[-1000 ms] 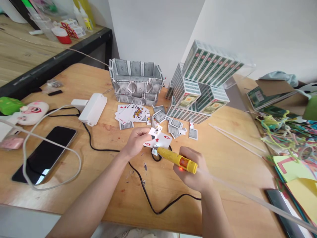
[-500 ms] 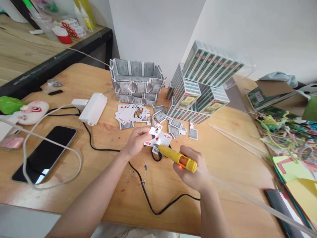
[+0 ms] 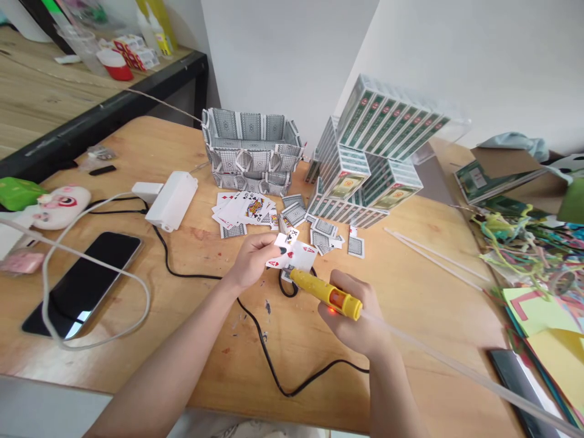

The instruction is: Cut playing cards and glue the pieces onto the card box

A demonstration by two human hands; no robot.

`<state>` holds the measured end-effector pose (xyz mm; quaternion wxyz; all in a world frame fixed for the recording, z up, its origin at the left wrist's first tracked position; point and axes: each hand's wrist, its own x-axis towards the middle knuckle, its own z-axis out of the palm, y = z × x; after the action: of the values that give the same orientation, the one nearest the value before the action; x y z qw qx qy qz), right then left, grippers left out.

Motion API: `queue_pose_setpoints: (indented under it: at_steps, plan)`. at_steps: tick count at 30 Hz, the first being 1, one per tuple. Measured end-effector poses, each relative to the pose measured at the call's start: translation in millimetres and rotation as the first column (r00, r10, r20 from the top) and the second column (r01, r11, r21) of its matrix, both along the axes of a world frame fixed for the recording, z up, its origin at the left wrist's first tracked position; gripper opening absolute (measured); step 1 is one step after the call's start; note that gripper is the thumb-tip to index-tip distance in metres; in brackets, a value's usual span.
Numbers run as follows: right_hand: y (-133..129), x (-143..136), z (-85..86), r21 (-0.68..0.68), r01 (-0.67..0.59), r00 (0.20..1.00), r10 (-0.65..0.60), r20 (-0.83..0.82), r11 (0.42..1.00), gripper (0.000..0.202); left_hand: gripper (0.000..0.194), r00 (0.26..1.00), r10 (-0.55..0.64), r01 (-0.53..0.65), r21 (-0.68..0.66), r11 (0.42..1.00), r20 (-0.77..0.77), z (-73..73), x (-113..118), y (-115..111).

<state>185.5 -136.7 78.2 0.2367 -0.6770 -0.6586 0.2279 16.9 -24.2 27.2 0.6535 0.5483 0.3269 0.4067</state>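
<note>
My left hand (image 3: 252, 260) pinches playing cards (image 3: 302, 255) between thumb and fingers; an ace of hearts faces up, with a small folded king card at its upper edge. In my right hand (image 3: 353, 310) is a yellow hot glue gun (image 3: 326, 292), its orange light glowing and a long clear glue stick trailing from the back. The gun's nozzle is at the lower edge of the ace; whether it touches, I cannot tell. Just beyond lie folded cards (image 3: 294, 213) and a fanned pile of cards (image 3: 241, 208).
A basket built of folded cards (image 3: 250, 159) stands at the back, beside stacked card boxes (image 3: 349, 173). A black cord (image 3: 269, 359) winds across the table. To the left are a phone (image 3: 86, 280) and a white power strip (image 3: 172, 201); spare glue sticks (image 3: 438, 258) lie right.
The glue gun's nozzle has shifted slightly down and left, off the middle of the ace toward its lower edge. My left hand has barely moved and keeps the cards.
</note>
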Motion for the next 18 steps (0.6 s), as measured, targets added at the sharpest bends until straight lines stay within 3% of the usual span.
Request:
queue_pose_setpoints:
  at_steps: [5, 10, 14, 18]
  plan:
    - [-3.1, 5.8, 0.3, -0.051, 0.062, 0.982, -0.07, -0.177, 0.997, 0.02, 0.029, 0.999, 0.025, -0.025, -0.014, 1.0, 0.025, 0.3, -0.2, 0.1]
    - [-2.5, 13.9, 4.7, -0.075, 0.259, 0.863, -0.265, -0.43, 0.963, 0.012, 0.027, 0.995, 0.06, -0.056, -0.044, 0.997, 0.08, -3.1, 1.0, -0.1]
    - [5.4, 22.5, -2.0, -0.009, 0.444, 0.831, -0.415, -0.371, 0.896, 0.014, 0.024, 0.994, 0.081, -0.075, -0.085, 0.994, 0.074, -4.2, 2.5, -1.0]
    - [12.3, 32.8, -22.7, 0.005, 0.54, 0.813, -0.519, -0.264, 0.842, 0.025, 0.021, 0.997, 0.05, -0.046, -0.066, 0.997, 0.065, 0.7, 3.8, -2.1]
